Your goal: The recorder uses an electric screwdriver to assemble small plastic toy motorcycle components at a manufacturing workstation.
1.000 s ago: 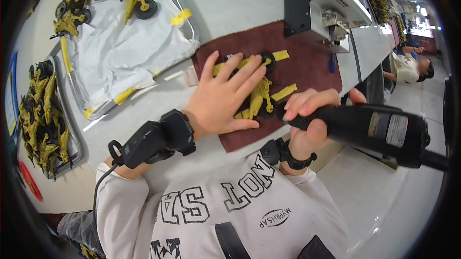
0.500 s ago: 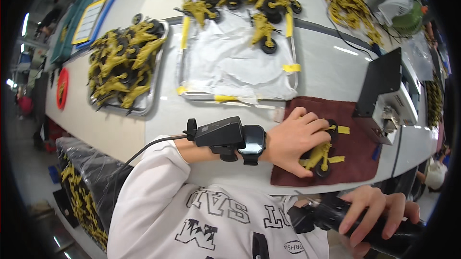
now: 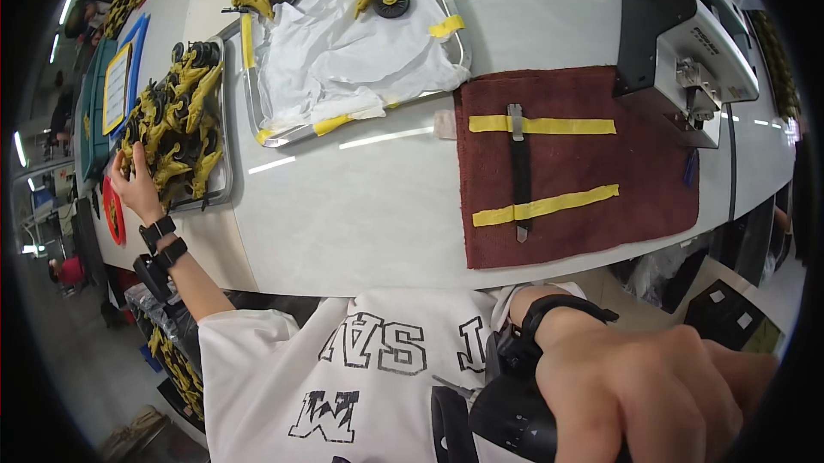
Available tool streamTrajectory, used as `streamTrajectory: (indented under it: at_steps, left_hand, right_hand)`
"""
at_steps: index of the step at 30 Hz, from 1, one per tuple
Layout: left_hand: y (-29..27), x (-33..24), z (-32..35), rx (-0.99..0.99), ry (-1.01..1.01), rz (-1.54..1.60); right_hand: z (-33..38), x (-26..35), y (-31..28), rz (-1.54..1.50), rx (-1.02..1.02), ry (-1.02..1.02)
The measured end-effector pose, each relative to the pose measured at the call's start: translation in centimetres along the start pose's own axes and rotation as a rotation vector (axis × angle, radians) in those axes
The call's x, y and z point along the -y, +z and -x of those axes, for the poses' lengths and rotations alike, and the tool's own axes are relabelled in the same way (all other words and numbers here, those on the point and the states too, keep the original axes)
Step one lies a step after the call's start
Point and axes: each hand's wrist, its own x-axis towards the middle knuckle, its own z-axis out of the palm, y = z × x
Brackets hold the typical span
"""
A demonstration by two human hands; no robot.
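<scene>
My left hand (image 3: pixel 137 187) reaches to the left edge of a metal tray (image 3: pixel 227 111) heaped with yellow toy motorbikes (image 3: pixel 176 111) with black wheels. Its fingers are apart against the near-left side of the heap, and no single bike shows in its grip. Close to the camera at the lower right, my right hand (image 3: pixel 644 386) is closed around a black power screwdriver (image 3: pixel 515 416). The tool's thin bit points left in front of my sweatshirt; much of its body is hidden by the hand.
A brown cloth mat (image 3: pixel 549 163) carries two yellow tape strips and a black bar (image 3: pixel 521 175) with metal ends. Farther back, a cloth-lined tray (image 3: pixel 352 68) holds several bikes. A black-and-silver machine (image 3: pixel 687 68) stands beyond the mat's right side. A red ring (image 3: pixel 113 214) lies far left.
My left hand has gone from the mat to the left tray. The bike it covered has left the mat, baring the black bar. My right hand, with the screwdriver, looks nearer the camera; the view has shifted.
</scene>
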Motion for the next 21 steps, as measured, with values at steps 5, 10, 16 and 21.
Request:
streamTrajectory:
  at_steps: [5,10,16,21]
  left_hand:
    - [0.9,-2.1,-2.1,0.100,-0.138,-0.090]
    - [-1.6,-21.0,1.7,0.309,0.344,0.651]
    - [10.6,-30.7,5.4,0.724,0.927,0.425]
    - [18.2,-30.2,5.2,0.829,0.879,0.546]
  right_hand:
    - [0.5,1.2,-0.3,0.027,0.083,-0.057]
    - [1.5,3.2,0.0,0.102,0.202,-0.070]
    - [1.5,5.0,1.7,0.131,0.292,-0.126]
    - [1.9,4.9,1.9,0.176,0.290,-0.221]
